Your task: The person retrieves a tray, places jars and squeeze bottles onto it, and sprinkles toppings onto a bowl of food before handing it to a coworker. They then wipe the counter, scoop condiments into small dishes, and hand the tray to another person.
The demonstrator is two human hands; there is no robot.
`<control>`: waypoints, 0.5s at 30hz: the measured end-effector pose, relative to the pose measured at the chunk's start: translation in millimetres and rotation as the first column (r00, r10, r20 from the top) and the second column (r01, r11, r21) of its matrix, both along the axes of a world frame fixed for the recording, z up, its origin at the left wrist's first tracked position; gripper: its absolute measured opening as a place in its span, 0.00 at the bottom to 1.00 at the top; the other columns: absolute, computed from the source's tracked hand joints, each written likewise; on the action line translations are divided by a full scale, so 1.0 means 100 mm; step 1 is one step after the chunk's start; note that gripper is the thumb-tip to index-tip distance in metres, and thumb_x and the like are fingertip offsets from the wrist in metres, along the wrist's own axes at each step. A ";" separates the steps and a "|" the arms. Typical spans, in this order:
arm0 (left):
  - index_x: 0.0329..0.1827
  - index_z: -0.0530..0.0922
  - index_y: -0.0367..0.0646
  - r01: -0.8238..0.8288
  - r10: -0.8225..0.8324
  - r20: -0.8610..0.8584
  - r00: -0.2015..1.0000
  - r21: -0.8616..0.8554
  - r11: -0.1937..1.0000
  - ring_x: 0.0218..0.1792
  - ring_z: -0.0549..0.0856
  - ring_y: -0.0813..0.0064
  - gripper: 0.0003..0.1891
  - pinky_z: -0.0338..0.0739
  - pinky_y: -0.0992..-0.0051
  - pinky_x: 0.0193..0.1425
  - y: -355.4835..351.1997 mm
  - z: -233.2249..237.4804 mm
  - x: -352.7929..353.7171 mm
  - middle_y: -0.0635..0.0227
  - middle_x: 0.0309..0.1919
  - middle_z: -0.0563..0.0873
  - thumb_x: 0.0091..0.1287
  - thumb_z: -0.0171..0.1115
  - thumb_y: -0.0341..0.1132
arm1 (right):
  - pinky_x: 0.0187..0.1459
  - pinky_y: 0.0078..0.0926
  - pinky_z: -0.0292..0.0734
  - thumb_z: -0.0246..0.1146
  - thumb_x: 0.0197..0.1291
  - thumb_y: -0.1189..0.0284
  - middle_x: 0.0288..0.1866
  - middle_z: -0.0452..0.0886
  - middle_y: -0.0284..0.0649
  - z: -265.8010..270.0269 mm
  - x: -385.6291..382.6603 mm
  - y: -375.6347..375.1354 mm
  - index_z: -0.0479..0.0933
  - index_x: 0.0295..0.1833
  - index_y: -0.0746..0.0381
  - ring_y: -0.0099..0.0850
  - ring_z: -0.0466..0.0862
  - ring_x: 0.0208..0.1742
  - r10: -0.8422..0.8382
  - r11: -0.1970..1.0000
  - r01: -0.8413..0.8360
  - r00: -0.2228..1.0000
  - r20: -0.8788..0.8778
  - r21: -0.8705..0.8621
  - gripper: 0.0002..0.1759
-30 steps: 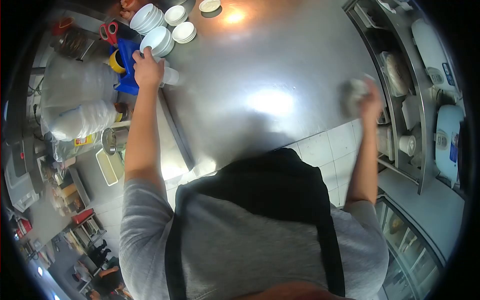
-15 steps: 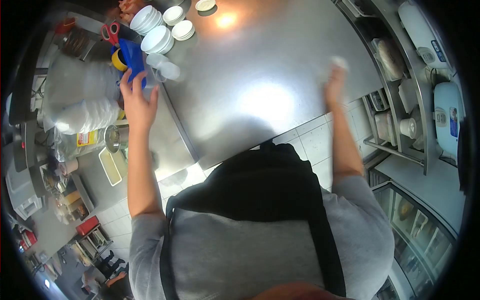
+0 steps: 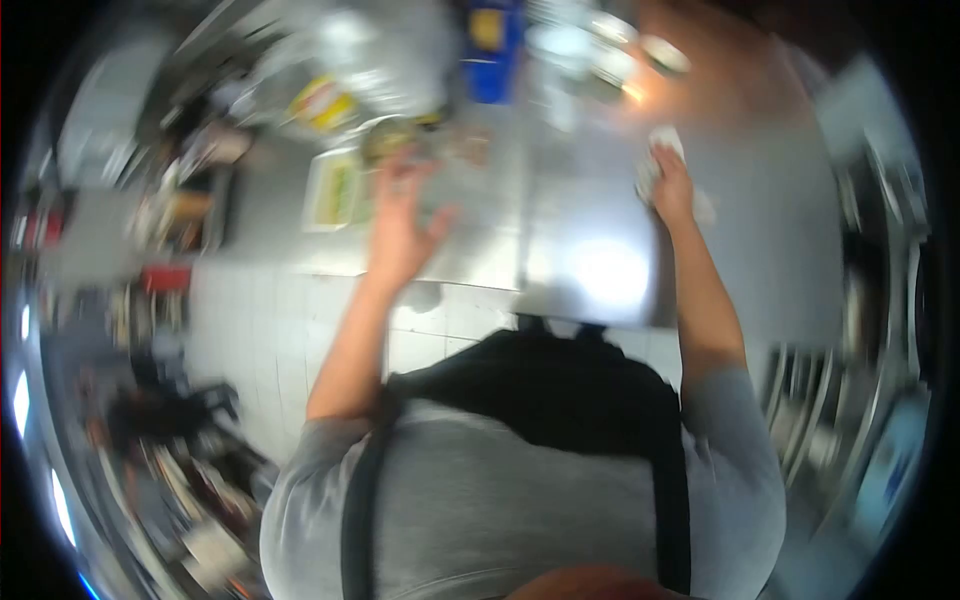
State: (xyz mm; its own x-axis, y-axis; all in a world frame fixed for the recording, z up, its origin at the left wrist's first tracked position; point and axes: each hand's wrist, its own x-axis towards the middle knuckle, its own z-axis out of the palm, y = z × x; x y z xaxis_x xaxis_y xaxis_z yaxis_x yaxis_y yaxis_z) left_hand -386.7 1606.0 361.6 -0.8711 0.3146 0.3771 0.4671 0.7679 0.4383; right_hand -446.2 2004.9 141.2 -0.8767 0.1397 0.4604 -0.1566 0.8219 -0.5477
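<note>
My right hand (image 3: 674,192) is closed on a crumpled white cloth (image 3: 664,140), which lies against the steel worktop (image 3: 750,240). My left hand (image 3: 402,235) holds nothing; its fingers are apart over the steel counter (image 3: 475,225) on the left. Just beyond those fingertips is a round metal container (image 3: 388,138), blurred by motion. Beside it sits a pale rectangular tray (image 3: 318,195) with something yellow-green inside.
A blue holder (image 3: 490,82) stands at the back, near blurred white bowls (image 3: 560,45). Clear plastic packaging (image 3: 390,60) and a yellow-red packet (image 3: 322,103) are at the back left. A red box (image 3: 165,277) is farther left.
The view has swung left, shifting the counters rightward and blurring them. My left hand is now by the metal container instead of the blue holder. My right hand still holds the cloth.
</note>
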 end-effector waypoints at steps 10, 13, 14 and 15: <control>0.57 0.70 0.48 -0.019 0.017 0.034 0.999 0.070 0.997 0.61 0.70 0.53 0.28 0.72 0.62 0.59 -0.58 -0.08 0.47 0.55 0.63 0.64 0.51 0.69 0.32 | 0.67 0.41 0.60 0.48 0.49 0.82 0.58 0.75 0.48 0.08 1.10 -1.87 0.76 0.54 0.62 0.48 0.69 0.64 0.580 0.814 -0.580 0.810 0.092 -0.024 0.25; 0.55 0.70 0.47 0.080 -0.084 0.038 0.996 0.086 0.993 0.61 0.69 0.52 0.27 0.70 0.61 0.61 -0.56 -0.04 0.48 0.55 0.62 0.64 0.51 0.69 0.33 | 0.67 0.42 0.60 0.51 0.57 0.75 0.62 0.72 0.50 0.11 1.51 -1.58 0.74 0.57 0.64 0.48 0.68 0.66 0.684 0.715 -0.699 0.700 0.204 -0.002 0.21; 0.55 0.71 0.47 0.123 -0.127 0.048 0.991 0.082 0.989 0.61 0.69 0.52 0.26 0.70 0.61 0.60 -0.61 -0.08 0.48 0.56 0.62 0.65 0.51 0.68 0.33 | 0.67 0.42 0.60 0.51 0.60 0.73 0.63 0.70 0.51 0.10 1.64 -1.43 0.73 0.58 0.65 0.48 0.67 0.66 0.714 0.676 -0.737 0.653 0.252 -0.003 0.20; 0.54 0.71 0.47 0.183 -0.189 0.068 0.980 0.085 0.979 0.61 0.70 0.53 0.25 0.70 0.61 0.60 -0.59 -0.11 0.50 0.56 0.61 0.66 0.52 0.68 0.33 | 0.68 0.41 0.59 0.50 0.62 0.72 0.65 0.69 0.49 -0.02 1.75 -1.19 0.71 0.59 0.67 0.46 0.67 0.67 0.686 0.726 -0.647 0.704 0.183 -0.234 0.21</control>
State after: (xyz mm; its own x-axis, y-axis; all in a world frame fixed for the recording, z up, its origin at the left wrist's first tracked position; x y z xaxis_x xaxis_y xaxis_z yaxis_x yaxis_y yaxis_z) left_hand -337.1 1546.8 350.1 -0.8268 0.4462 0.3424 0.5620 0.6328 0.5326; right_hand -271.4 1886.1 139.1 -0.8424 -0.4793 0.2462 -0.4813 0.4638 -0.7438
